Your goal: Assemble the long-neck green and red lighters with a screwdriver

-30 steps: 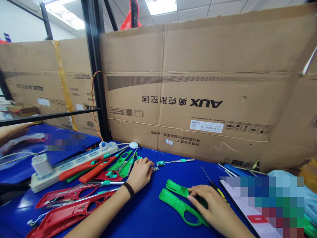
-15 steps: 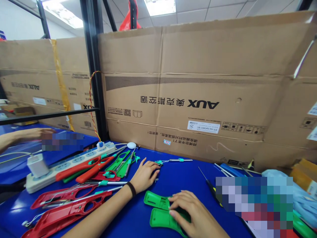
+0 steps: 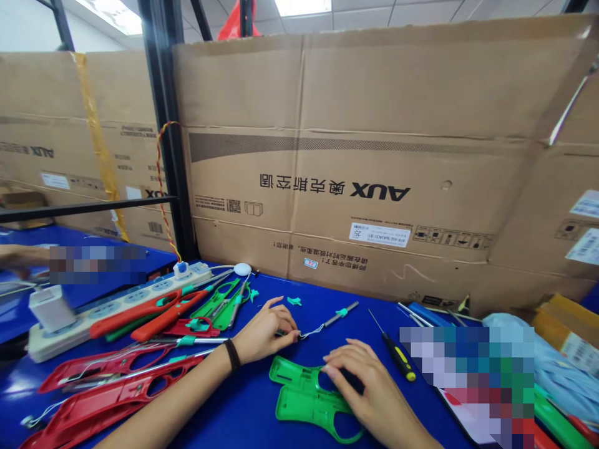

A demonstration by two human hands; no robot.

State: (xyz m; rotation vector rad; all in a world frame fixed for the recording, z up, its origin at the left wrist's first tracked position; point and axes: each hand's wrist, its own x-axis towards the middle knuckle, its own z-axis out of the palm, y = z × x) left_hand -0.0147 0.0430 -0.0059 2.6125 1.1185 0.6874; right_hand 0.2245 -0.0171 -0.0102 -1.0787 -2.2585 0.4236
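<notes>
My left hand [image 3: 266,332] is closed around the wired end of a thin metal tube [image 3: 335,318], which looks like a lighter nozzle. White wires run from my fingertips to the tube, which has a teal clip around it; a dark part shows between my fingers. Two green plastic shell halves [image 3: 299,405], each with a loop at one end, lie side by side on the blue table. Just above their right ends is my right hand [image 3: 367,386], fingers loosely bent and apart, gripping nothing; whether it touches the shells I cannot tell.
Red shells [image 3: 116,399] and orange lighter bodies [image 3: 173,315] lie left, beside a white power strip [image 3: 116,308]. A screwdriver [image 3: 400,358] lies right, near a blue plastic bag [image 3: 519,349]. Cardboard [image 3: 355,112] stands behind. Another person's arm [image 3: 16,259] shows far left.
My left hand has taken hold of the wired end and drawn the metal tube nearer, turning it aslant. A teal piece stays behind. My right hand has lifted slightly from the green shells.
</notes>
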